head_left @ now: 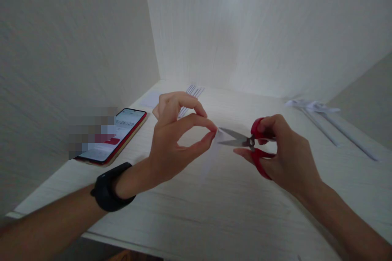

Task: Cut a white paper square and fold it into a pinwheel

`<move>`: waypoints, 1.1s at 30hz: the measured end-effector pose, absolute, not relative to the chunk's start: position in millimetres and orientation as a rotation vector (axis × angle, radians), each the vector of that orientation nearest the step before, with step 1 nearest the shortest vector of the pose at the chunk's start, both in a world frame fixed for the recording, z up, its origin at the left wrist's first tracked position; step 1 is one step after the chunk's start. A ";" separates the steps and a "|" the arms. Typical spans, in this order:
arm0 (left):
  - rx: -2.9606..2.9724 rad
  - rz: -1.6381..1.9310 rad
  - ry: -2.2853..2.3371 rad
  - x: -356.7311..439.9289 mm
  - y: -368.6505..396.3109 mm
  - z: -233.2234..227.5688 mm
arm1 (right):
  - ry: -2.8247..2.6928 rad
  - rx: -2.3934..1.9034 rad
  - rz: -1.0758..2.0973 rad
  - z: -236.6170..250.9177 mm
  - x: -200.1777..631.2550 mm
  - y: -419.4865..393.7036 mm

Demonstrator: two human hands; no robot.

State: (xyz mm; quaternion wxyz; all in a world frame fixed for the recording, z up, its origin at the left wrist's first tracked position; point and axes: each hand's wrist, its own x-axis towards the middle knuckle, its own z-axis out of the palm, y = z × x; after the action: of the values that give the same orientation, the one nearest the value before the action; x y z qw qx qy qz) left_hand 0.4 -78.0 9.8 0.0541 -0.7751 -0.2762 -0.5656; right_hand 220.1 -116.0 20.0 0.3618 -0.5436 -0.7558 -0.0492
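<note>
Between thumb and forefinger, my left hand (180,134) pinches the upper end of a thin white paper strip (208,159), which hangs down above the table. My right hand (288,153) has its fingers in the red handles of a pair of scissors (251,142). The scissor blades are parted and point left, with their tips at the paper just beside my left fingertips. Whether the blades touch the paper I cannot tell. A dark watch (110,187) is on my left wrist.
A phone (122,134) with a lit screen lies at the left. Behind my left hand are thin dark-lined strips (192,91) and a pale sheet (150,100). Two white paper sticks with folded tops (315,106) lie at the right. Pale walls enclose the white table (196,216).
</note>
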 end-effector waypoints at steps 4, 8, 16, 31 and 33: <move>-2.397 -1.789 -0.809 1.0 -75.8 7.7 | -1.920 -1.394 -0.240 10.2 220.8 -120.7; -2.472 -1.818 -0.752 2.4 -75.0 3.8 | -1.843 -1.436 -0.301 10.1 218.1 -121.6; -2.576 -1.861 -0.695 5.0 -78.6 2.3 | -1.883 -1.486 -0.243 5.5 213.6 -124.0; -2.649 -1.841 -0.741 6.7 -80.4 1.5 | -1.932 -1.438 -0.252 5.8 218.0 -121.4; -2.665 -1.875 -0.746 7.4 -81.1 1.5 | -1.933 -1.454 -0.261 5.6 218.0 -121.4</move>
State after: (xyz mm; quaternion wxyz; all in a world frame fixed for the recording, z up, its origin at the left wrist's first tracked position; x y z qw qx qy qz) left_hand 7.4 -81.1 1.5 -0.1005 -0.7932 -0.2219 -0.5581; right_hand 218.0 -121.4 5.6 0.3470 -0.5603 -0.7453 -0.1008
